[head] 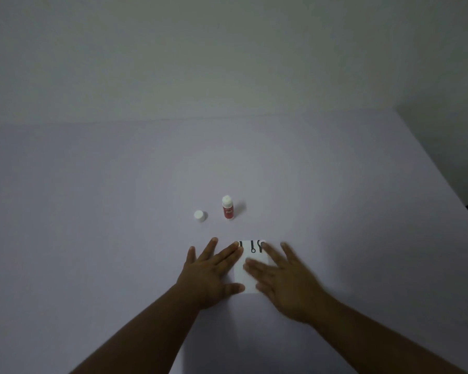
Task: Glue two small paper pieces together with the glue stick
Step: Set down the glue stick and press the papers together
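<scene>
- Paper pieces (250, 268) are lying flat on the pale table (92, 211), nearer the person than the glue stick, and both hands are pressing down on them; whether one sheet or two stacked ones are showing cannot be told from this view.
- Black printed marks are showing along the paper's edge that faces the glue stick, so that edge is staying uncovered while the rest is being held down.
- Left hand (210, 273) is lying palm-down with fingers spread, its index finger and thumb resting on the paper's left side; its grip is released, grasping nothing, and it appears to be pinning the sheet so that it cannot slide.
- Right hand (284, 282) is likewise lying flat and unclenched, fingers fanned over the paper's right side, seemingly smoothing the join so the glue takes hold.
- Glue stick (227, 207) is standing upright beyond the paper, uncapped, probably parked out of the way of the pressing hands yet within reach.
- Its white cap (199, 215) is sitting apart, just to the left of the glue stick, which suggests gluing is judged not quite finished.
- Pressing looks like a late step; recapping the stick is likely remaining.
</scene>
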Motion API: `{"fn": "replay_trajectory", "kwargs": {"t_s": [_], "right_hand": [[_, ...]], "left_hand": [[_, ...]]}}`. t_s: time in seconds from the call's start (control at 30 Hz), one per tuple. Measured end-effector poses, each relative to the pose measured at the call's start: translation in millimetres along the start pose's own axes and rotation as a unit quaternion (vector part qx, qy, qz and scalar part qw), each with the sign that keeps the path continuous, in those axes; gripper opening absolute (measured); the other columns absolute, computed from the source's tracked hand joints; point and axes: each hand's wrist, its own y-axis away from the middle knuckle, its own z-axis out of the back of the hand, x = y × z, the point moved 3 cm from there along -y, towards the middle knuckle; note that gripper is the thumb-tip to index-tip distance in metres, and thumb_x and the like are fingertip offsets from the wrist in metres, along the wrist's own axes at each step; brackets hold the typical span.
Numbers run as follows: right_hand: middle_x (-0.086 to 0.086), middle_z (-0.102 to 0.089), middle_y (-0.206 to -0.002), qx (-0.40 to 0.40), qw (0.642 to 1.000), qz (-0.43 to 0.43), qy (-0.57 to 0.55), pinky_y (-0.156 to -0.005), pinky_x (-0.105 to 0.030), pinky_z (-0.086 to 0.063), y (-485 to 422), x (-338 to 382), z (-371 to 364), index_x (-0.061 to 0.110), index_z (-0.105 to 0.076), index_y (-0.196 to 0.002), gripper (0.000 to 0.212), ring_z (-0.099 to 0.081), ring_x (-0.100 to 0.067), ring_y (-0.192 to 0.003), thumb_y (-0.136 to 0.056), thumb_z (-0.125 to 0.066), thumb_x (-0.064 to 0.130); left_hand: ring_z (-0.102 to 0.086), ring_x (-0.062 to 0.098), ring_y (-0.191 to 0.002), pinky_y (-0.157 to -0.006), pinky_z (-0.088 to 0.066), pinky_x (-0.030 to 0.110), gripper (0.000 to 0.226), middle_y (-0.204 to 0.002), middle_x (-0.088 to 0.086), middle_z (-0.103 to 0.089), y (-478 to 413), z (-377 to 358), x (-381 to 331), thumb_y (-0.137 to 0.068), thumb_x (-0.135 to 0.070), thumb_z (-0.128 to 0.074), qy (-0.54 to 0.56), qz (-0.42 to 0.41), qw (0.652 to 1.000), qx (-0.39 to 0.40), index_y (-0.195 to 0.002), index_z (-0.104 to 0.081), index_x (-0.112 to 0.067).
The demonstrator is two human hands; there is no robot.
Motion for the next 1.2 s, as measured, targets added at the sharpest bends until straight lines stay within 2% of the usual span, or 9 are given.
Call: {"fn": "replay_trajectory", "kwargs": {"t_s": [0.13, 0.3, 0.43, 0.57, 0.7, 0.87, 1.0, 1.1, 1.2], "right_hand": [[0.013, -0.023, -0.154, 0.007, 0.997, -0.075, -0.024, -0.115, -0.053, 0.011, -25.7, -24.9, 6.2, 0.030, -0.018, -0.146, 0.049, 0.002, -0.026, -0.145, -0.098, -0.017, 0.042], [0.014, -0.048, -0.141, -0.006, 0.998, 0.017, -0.053, -0.109, -0.050, -0.010, 22.9, 20.4, -9.7, 0.030, -0.039, -0.138, 0.046, -0.034, -0.028, -0.137, -0.094, -0.030, 0.042], [0.017, -0.048, -0.140, 0.003, 1.000, 0.011, 0.004, -0.108, -0.053, -0.012, 10.5, -2.7, -3.4, 0.035, -0.039, -0.138, 0.046, -0.034, -0.027, -0.137, -0.093, -0.030, 0.042], [0.012, -0.026, -0.153, 0.005, 0.996, -0.082, -0.022, -0.114, -0.053, 0.013, -15.3, -27.2, 5.9, 0.030, -0.019, -0.145, 0.049, 0.000, -0.027, -0.145, -0.097, -0.018, 0.041], [0.012, -0.051, -0.139, 0.000, 0.999, -0.017, -0.041, -0.109, -0.052, -0.012, 21.5, 9.9, -6.4, 0.027, -0.042, -0.136, 0.046, -0.035, -0.029, -0.136, -0.094, -0.031, 0.041], [0.018, -0.051, -0.137, 0.005, 1.000, -0.005, 0.000, -0.108, -0.051, -0.014, 17.7, -5.6, -3.1, 0.034, -0.043, -0.135, 0.044, -0.035, -0.027, -0.137, -0.093, -0.033, 0.043], [0.013, -0.032, -0.150, 0.005, 0.995, -0.091, -0.030, -0.114, -0.051, 0.009, -5.8, -28.8, 5.8, 0.029, -0.026, -0.144, 0.049, -0.004, -0.026, -0.145, -0.097, -0.019, 0.041], [0.009, -0.053, -0.138, 0.001, 0.997, -0.075, -0.017, -0.110, -0.051, -0.009, 9.8, -7.4, 3.9, 0.024, -0.048, -0.133, 0.047, -0.031, -0.030, -0.138, -0.094, -0.028, 0.040], [0.013, -0.059, -0.130, -0.025, 0.999, -0.031, -0.007, -0.106, -0.051, -0.017, 28.4, 6.8, -2.8, 0.026, -0.055, -0.127, 0.044, -0.041, -0.027, -0.133, -0.092, -0.033, 0.041]], "left_hand": [[0.023, 0.017, -0.142, -0.112, 0.008, 0.058, 0.077, -0.147, -0.031, 0.022, -0.5, 0.3, 0.3, -0.077, -0.081, -0.020, -0.001, -0.001, 1.000, 0.002, -0.128, 0.031, -0.054], [0.021, 0.017, -0.143, -0.112, 0.005, 0.059, 0.080, -0.145, -0.033, 0.021, -1.3, -1.2, 1.3, -0.076, -0.082, -0.021, 0.007, 0.004, 1.000, -0.006, -0.138, 0.020, -0.052], [0.021, 0.016, -0.143, -0.112, 0.006, 0.059, 0.080, -0.146, -0.033, 0.021, -1.0, -0.6, 1.2, -0.077, -0.081, -0.022, 0.003, 0.004, 1.000, -0.002, -0.137, 0.022, -0.052], [0.022, 0.017, -0.143, -0.111, 0.008, 0.058, 0.080, -0.147, -0.031, 0.022, -0.8, 0.2, 0.0, -0.078, -0.080, -0.022, 0.004, 0.002, 1.000, 0.006, -0.135, 0.025, -0.052], [0.021, 0.017, -0.143, -0.112, 0.005, 0.059, 0.081, -0.146, -0.032, 0.022, -1.6, -0.6, 1.1, -0.077, -0.081, -0.022, -0.002, 0.005, 1.000, 0.002, -0.138, 0.022, -0.051], [0.022, 0.018, -0.143, -0.112, 0.007, 0.058, 0.081, -0.151, -0.029, 0.018, -2.2, -2.2, 2.1, -0.077, -0.081, -0.021, -0.003, 0.003, 1.000, 0.004, -0.138, 0.021, -0.050], [0.023, 0.017, -0.142, -0.111, 0.008, 0.059, 0.080, -0.151, -0.028, 0.019, -2.0, -0.7, 2.0, -0.077, -0.081, -0.021, 0.000, 0.000, 1.000, 0.008, -0.133, 0.028, -0.051], [0.022, 0.017, -0.143, -0.112, 0.007, 0.059, 0.079, -0.148, -0.030, 0.021, -2.0, -0.5, 2.4, -0.077, -0.081, -0.021, 0.002, 0.000, 1.000, 0.007, -0.130, 0.030, -0.053], [0.021, 0.018, -0.143, -0.111, 0.007, 0.059, 0.081, -0.145, -0.032, 0.023, -1.9, -1.9, 2.6, -0.077, -0.081, -0.021, 0.001, 0.000, 1.000, 0.003, -0.135, 0.025, -0.051]]}}
